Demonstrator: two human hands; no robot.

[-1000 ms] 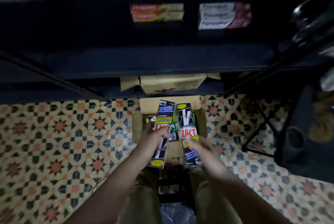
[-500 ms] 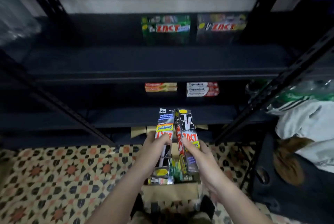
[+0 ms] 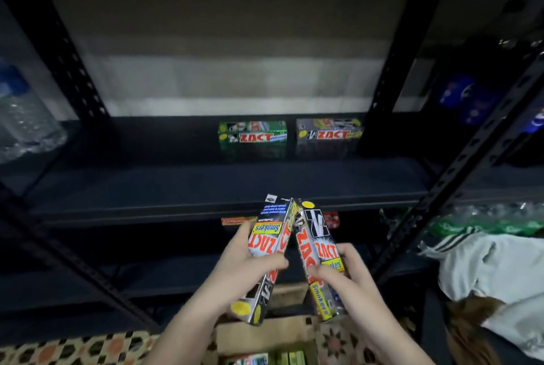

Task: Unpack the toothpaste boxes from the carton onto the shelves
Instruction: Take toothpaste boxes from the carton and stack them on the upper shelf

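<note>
Both hands grip toothpaste boxes: the left hand (image 3: 250, 269) curls its fingers round one silver Zact Smokers box (image 3: 269, 255), and the right hand (image 3: 343, 272) wraps round a second Zact Smokers box (image 3: 319, 258). Their far ends lean together and touch just in front of the dark shelf edge (image 3: 176, 208), while the near ends splay apart above the carton.

On that shelf, far back and right of centre, stand a green Zact stack (image 3: 253, 139) and, just to its right, a grey Zact stack (image 3: 328, 136), the two a little apart. Behind the held boxes, on the shelf below, parts of an orange pack (image 3: 235, 221) and a red pack (image 3: 332, 219) peep out. A perforated black upright (image 3: 459, 158) slants across the right side. A clear water bottle (image 3: 23, 123) sits far left; white cloth (image 3: 494, 270) lies at the right.

Below the hands the open cardboard carton (image 3: 265, 332) rests on patterned floor tiles (image 3: 73, 350), more boxes showing inside it. A pale wall (image 3: 235, 82) backs the rack.
</note>
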